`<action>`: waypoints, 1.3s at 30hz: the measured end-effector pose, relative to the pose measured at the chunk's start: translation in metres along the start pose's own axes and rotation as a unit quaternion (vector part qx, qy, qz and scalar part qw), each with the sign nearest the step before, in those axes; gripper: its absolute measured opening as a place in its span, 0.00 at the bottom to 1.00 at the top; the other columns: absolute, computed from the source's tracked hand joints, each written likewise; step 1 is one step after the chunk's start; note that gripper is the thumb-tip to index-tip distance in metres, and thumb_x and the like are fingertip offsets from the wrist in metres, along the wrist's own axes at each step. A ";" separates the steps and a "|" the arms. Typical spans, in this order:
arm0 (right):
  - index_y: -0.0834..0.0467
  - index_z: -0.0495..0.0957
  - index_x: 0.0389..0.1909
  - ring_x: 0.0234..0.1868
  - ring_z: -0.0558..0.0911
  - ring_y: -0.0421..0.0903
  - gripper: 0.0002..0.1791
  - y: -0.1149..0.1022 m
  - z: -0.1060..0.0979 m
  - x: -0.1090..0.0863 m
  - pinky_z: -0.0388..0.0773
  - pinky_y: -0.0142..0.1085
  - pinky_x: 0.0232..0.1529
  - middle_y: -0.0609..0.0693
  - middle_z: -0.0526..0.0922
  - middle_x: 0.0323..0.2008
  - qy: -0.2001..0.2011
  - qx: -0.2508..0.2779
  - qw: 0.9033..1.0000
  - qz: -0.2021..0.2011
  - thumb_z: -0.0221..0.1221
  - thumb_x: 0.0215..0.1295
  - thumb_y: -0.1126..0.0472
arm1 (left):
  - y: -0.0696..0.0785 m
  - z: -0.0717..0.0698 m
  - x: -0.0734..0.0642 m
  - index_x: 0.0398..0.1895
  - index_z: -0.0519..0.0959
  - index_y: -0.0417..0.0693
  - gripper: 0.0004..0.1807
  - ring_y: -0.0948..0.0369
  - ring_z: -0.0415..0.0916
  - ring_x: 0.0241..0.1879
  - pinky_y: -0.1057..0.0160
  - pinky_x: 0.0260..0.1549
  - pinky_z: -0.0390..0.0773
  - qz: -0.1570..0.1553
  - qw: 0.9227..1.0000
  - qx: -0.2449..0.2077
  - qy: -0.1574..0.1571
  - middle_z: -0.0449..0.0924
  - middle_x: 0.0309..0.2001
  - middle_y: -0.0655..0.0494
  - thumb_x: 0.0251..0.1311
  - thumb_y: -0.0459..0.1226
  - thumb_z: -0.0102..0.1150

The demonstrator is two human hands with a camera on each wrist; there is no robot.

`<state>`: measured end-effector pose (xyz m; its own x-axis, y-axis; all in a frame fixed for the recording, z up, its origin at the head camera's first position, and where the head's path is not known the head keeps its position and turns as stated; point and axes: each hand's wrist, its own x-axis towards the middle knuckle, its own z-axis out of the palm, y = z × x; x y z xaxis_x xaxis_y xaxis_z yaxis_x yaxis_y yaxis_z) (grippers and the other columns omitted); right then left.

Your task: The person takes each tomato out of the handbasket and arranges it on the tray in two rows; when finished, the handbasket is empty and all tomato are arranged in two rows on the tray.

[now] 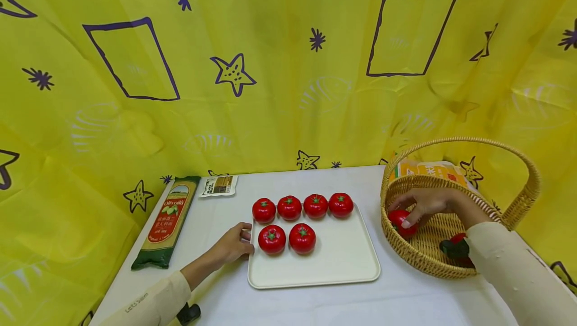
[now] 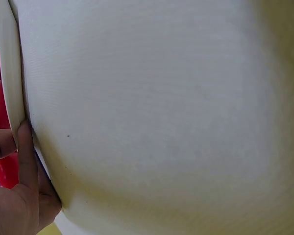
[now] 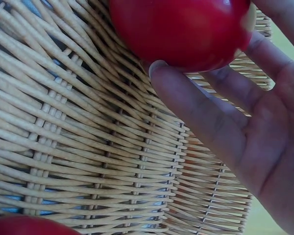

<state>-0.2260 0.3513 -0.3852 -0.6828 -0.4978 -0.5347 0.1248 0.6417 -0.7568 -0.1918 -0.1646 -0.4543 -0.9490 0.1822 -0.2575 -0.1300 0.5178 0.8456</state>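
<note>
My left hand grips the left rim of a cream rectangular tray; the left wrist view has the thumb above the rim and fingers below. Red tomatoes stand on the tray: a back row of several, and a front-left pair with one tomato beside another. At the right, my right hand reaches into a wicker basket and holds a tomato between thumb and fingers, against the basket's left side. Another red item lies lower in the basket, mostly hidden by the right forearm.
A green-and-red pasta packet lies left of the tray, with a small white sachet near it at the back. The basket's tall handle arches over the right forearm. An orange-and-white bag stands behind the basket, before a yellow curtain.
</note>
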 end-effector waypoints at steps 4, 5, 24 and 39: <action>0.67 0.71 0.65 0.46 0.82 0.52 0.34 0.001 0.000 -0.001 0.86 0.45 0.46 0.61 0.76 0.56 0.005 -0.012 1.000 -0.006 0.70 0.58 0.62 | 0.001 0.000 0.000 0.62 0.69 0.31 0.35 0.57 0.76 0.36 0.58 0.32 0.88 -0.003 1.000 0.002 0.000 0.75 0.42 0.44 0.46 0.22 0.65; 0.67 0.71 0.65 0.46 0.82 0.51 0.34 0.001 -0.001 -0.001 0.86 0.44 0.46 0.62 0.76 0.57 0.005 -0.015 1.000 -0.009 0.70 0.58 0.62 | 0.001 0.000 0.000 0.62 0.69 0.31 0.35 0.57 0.76 0.36 0.57 0.32 0.88 -0.004 1.000 0.002 0.001 0.75 0.42 0.44 0.46 0.22 0.65; 0.67 0.67 0.69 0.54 0.81 0.52 0.36 -0.001 -0.009 -0.021 0.86 0.43 0.49 0.62 0.76 0.60 0.010 -0.010 0.999 -0.053 0.66 0.62 0.59 | 0.000 -0.001 0.000 0.63 0.68 0.32 0.35 0.56 0.76 0.37 0.56 0.33 0.88 -0.008 1.000 -0.001 -0.007 0.74 0.43 0.44 0.47 0.23 0.65; 0.67 0.66 0.67 0.52 0.82 0.46 0.28 0.003 -0.012 -0.041 0.86 0.50 0.48 0.58 0.76 0.58 0.027 -0.003 0.993 -0.113 0.60 0.67 0.65 | 0.000 0.000 0.001 0.62 0.69 0.32 0.34 0.57 0.76 0.36 0.57 0.31 0.88 -0.010 1.000 -0.009 -0.001 0.73 0.42 0.44 0.46 0.22 0.65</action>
<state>-0.2057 0.3807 -0.3614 -0.7309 -0.5976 -0.3298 -0.0410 0.5207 -0.8527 -0.1927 -0.1645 -0.4545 -0.9454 0.1748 -0.2750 -0.1532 0.5065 0.8485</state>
